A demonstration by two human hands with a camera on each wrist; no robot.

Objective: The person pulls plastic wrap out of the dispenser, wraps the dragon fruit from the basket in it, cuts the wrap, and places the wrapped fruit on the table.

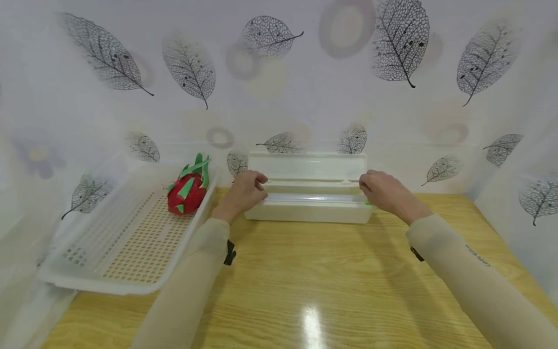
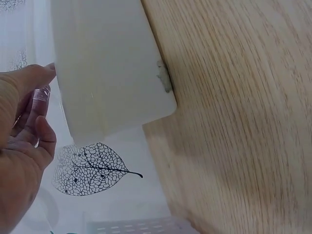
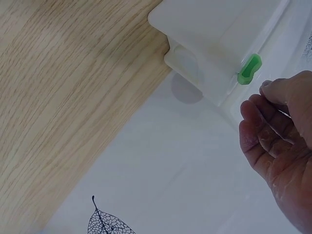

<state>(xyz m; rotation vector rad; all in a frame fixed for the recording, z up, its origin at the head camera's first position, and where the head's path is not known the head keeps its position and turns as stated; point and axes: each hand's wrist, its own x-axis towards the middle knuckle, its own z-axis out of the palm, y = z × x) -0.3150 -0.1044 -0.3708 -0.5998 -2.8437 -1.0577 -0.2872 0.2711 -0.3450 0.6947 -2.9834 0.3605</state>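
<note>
A long white cling film dispenser (image 1: 309, 214) sits on the table with its lid (image 1: 307, 166) raised at the back. Across its opening lies shiny clear cling film (image 1: 314, 197). My left hand (image 1: 243, 193) is at the dispenser's left end; in the left wrist view a bit of clear film (image 2: 42, 93) shows at its bent fingers. At the other end, my right hand (image 1: 389, 193) has thumb and index finger pinched together, apparently on the film's edge, which is hard to make out. A green slider (image 3: 250, 69) sits on the dispenser's edge close to the right fingertips.
To the left stands a white perforated plastic basket (image 1: 176, 271) holding a red dragon fruit (image 1: 186, 195) with green leaves. The wooden table (image 1: 331, 281) stretches in front of the dispenser. Behind hangs a pale leaf-printed cloth (image 1: 301, 97).
</note>
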